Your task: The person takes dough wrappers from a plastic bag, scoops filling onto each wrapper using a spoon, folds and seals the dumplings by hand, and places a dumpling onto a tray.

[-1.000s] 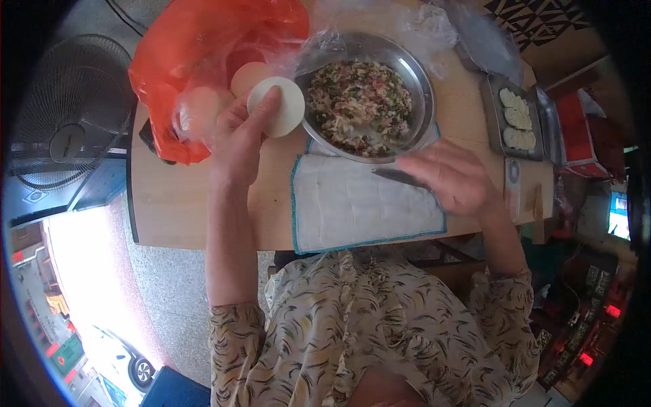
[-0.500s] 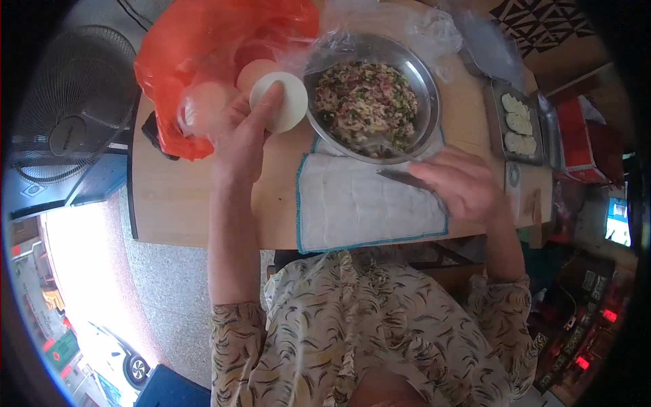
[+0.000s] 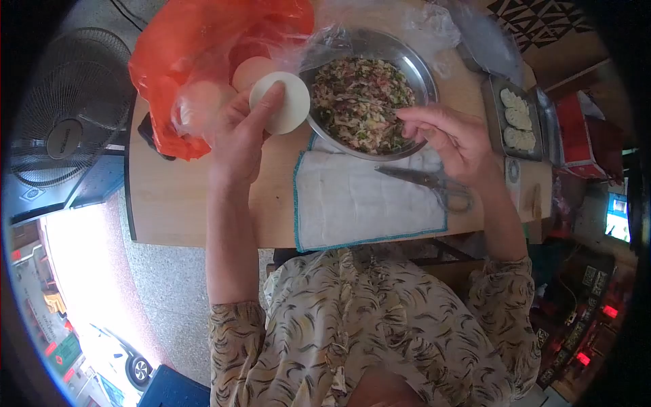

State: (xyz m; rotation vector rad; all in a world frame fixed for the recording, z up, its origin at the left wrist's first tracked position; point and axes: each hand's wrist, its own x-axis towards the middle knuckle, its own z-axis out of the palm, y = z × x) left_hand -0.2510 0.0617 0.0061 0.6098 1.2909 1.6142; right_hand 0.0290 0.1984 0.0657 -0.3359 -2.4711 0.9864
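Observation:
My left hand [image 3: 237, 136] pinches a round white dumpling wrapper [image 3: 293, 108], thumb lying across its face. Just right of it, a steel bowl [image 3: 428, 74] holds chopped meat-and-greens filling [image 3: 363, 81]. Above the bowl's right side, my right hand [image 3: 454, 139] is closed on the thin handle of a spoon, whose far end lies over the filling and is hard to make out. Scissors [image 3: 411, 176] lie below that hand on a white cloth [image 3: 363, 210] with a teal edge. More round wrappers [image 3: 252, 71] show in the red plastic bag [image 3: 163, 61] behind my left hand.
At the right, a metal tray [image 3: 498, 139] holds 3 pleated dumplings [image 3: 519, 117]. Clear plastic bags [image 3: 434, 30] lie behind the bowl. A red box [image 3: 576, 136] stands beyond the tray, and a fan [image 3: 68, 136] is at the far left.
My right hand has moved up and left, lifting the spoon from the bowl's near rim to over the filling. The scissors now show fully. My left hand stays nearly still with the wrapper.

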